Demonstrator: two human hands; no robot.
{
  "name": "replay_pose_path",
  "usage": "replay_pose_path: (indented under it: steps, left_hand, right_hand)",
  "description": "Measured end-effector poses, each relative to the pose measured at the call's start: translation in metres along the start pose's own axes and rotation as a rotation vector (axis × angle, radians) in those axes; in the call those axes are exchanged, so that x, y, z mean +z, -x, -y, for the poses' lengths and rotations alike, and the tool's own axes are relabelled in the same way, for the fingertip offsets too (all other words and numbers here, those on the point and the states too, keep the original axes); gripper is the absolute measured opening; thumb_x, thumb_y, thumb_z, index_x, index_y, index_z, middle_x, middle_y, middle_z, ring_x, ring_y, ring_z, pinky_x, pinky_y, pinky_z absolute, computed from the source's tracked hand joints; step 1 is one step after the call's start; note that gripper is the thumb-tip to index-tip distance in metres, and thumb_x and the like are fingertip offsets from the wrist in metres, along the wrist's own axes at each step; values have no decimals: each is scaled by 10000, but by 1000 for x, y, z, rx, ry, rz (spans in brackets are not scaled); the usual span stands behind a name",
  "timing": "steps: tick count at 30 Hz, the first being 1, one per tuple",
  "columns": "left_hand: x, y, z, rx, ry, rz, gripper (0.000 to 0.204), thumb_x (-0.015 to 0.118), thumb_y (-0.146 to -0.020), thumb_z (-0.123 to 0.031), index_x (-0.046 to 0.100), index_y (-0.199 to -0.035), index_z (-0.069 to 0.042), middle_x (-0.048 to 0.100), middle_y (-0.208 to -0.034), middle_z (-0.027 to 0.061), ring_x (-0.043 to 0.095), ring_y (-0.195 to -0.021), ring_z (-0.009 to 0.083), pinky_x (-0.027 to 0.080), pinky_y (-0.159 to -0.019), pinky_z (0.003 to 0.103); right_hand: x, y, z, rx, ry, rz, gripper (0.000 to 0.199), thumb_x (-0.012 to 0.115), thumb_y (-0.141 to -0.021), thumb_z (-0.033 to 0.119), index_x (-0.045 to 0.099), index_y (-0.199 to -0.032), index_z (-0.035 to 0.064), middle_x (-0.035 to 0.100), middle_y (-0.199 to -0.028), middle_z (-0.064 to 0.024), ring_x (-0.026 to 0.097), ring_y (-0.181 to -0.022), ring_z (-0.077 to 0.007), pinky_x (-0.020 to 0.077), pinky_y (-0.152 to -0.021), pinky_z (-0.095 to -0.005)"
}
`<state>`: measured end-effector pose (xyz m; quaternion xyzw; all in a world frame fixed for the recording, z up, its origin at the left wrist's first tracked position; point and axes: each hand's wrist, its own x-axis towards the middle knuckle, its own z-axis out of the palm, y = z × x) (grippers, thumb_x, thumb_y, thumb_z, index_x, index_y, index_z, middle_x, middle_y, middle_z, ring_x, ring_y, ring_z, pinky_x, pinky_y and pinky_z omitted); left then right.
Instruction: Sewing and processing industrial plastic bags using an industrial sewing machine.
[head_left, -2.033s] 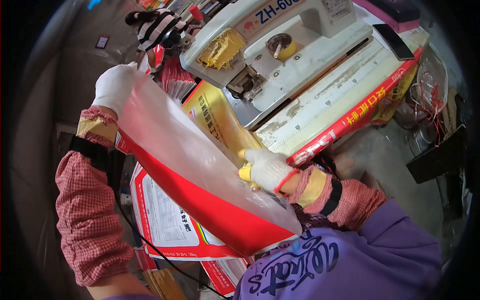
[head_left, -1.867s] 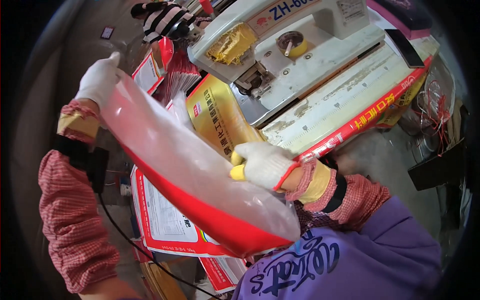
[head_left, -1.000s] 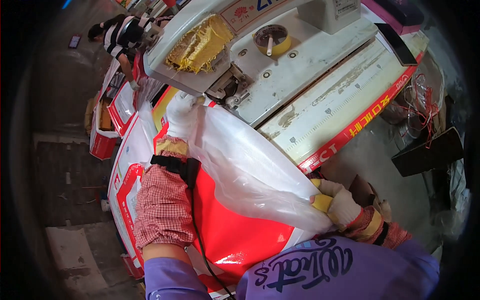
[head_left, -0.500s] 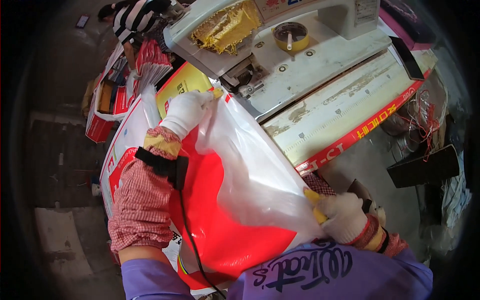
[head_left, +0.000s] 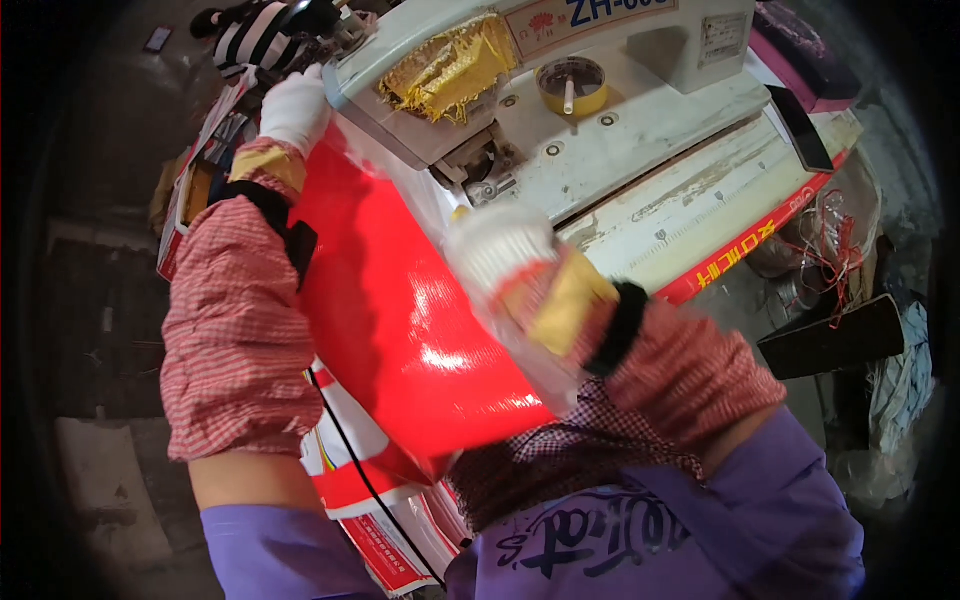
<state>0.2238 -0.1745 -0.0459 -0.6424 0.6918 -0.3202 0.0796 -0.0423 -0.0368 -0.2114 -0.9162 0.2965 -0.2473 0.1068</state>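
A red, glossy woven plastic sack (head_left: 390,300) with whitish translucent film along its right edge lies slanting across my front. My left hand (head_left: 295,108), in a white knitted glove, is closed on the sack's far end, left of the sewing machine head; its fingertips are partly hidden. In a matching glove, my right hand (head_left: 500,245) lies over the sack's right edge, just below the needle area of the sewing machine (head_left: 480,160). Motion smears its fingers, and a yellow fingertip cover shows near the machine. Both forearms wear red checked sleeves.
A tape roll (head_left: 572,85) holding a white stick sits on the machine bed. A dark phone-like slab (head_left: 800,130) lies on the table's far right. Printed sacks (head_left: 390,545) are stacked under my left arm. Another person (head_left: 265,40) in stripes is at the far left.
My left hand has moved away and to the left, drawing the sack's far end past the machine head. My right hand has swung up and left from the near corner toward the needle area.
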Motion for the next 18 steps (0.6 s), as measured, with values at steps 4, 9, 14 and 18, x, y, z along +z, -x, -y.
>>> replay_pose_path:
  steps: [4,9,14,18]
  left_hand:
    - [-49,36,-7,277,-122,200,106,575,-734,-133,592,-818,-71,609,-803,136,592,-802,325,486,-689,392]
    - [-177,96,-120,596,22,263,143,607,-720,-216,605,-800,-98,594,-738,93,573,-787,275,436,-740,380]
    - [-241,117,-180,898,398,515,321,614,-707,-359,570,-876,-90,551,-697,79,581,-680,236,465,-584,360]
    - [-231,116,-183,1067,473,1700,412,629,-768,-389,523,-1063,-121,526,-1030,191,613,-820,281,495,-728,407]
  right_hand:
    - [-56,-56,7,-8,-2,113,255,486,-781,174,624,-974,80,637,-842,-114,615,-806,-256,497,-714,-354]
    - [-52,-76,-51,-102,-259,417,259,552,-696,221,657,-820,20,632,-785,-175,612,-692,-341,484,-612,-384]
    - [-77,-77,-49,-272,60,566,207,540,-721,201,683,-857,136,644,-812,-141,617,-736,-292,469,-656,-369]
    - [-18,-104,-55,-308,47,567,410,596,-716,325,607,-1065,110,592,-1123,-73,596,-941,-218,465,-787,-445]
